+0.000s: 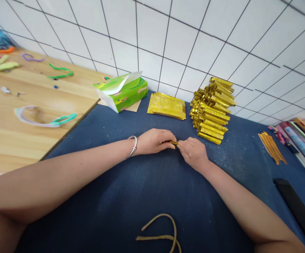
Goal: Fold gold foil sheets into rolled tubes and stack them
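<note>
Between my two hands, just above the dark blue tabletop (152, 182), is a small piece of folded gold foil paper (174, 142), mostly hidden by fingers. My left hand (159, 140), with a silver bangle at the wrist, pinches one end. The other end is gripped by the closed fingers of my right hand (194, 151). Beyond them lies a flat stack of gold foil sheets (167, 105). To its right rises a pile of folded gold foil strips (213, 112).
A green tissue pack (131, 95) stands at the back left. A tan cord (175, 228) lies at the front. On the right are orange-gold strips (272, 147), a black long object (297, 211) and books (302, 144). A wooden table (63, 140) adjoins at left; a tiled wall rises behind.
</note>
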{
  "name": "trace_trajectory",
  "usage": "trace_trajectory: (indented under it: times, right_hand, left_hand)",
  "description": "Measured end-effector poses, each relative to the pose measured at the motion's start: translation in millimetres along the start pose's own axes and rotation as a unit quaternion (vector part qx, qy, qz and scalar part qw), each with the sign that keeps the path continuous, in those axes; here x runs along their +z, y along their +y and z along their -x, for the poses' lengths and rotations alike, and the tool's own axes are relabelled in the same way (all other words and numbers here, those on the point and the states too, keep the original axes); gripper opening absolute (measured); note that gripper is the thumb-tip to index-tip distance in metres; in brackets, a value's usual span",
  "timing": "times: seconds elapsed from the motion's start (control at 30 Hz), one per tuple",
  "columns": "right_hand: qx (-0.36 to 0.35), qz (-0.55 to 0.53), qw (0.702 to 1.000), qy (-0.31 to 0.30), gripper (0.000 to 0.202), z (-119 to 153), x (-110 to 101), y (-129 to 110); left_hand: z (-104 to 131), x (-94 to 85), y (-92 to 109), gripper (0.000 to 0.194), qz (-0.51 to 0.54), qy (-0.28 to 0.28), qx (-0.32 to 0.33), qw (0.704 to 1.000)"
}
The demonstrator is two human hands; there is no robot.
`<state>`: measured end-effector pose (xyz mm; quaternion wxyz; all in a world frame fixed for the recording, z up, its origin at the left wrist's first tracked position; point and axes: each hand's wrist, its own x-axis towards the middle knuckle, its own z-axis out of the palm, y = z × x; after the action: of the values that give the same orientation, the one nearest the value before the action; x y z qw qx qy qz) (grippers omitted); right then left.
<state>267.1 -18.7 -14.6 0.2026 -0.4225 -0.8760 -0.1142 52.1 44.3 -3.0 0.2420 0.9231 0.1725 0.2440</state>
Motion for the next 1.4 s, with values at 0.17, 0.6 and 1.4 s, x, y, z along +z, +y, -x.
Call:
trace_trajectory:
  times: [0.17, 0.6, 1.4]
  right_hand:
    - [-0.003, 0.008, 1.000, 0.001, 0.019, -1.5, -1.5, -1.1]
    - [-0.011, 0.012, 1.000, -0.002, 0.019, -1.9, 0.1, -2.3]
    - [-0.007, 0.002, 1.000, -0.020, 0.021, -3.9, -0.6, -3.6]
  left_hand:
    - [-0.7, -1.0, 5.5, 0.020, 0.012, 0.010, -0.012, 1.000]
    - [-1.2, 4.8, 8.9, 0.013, 0.034, 0.045, -0.049, 0.997]
    - [-2.8, 0.0, 7.0, 0.019, -0.129, -0.007, -0.001, 0.992]
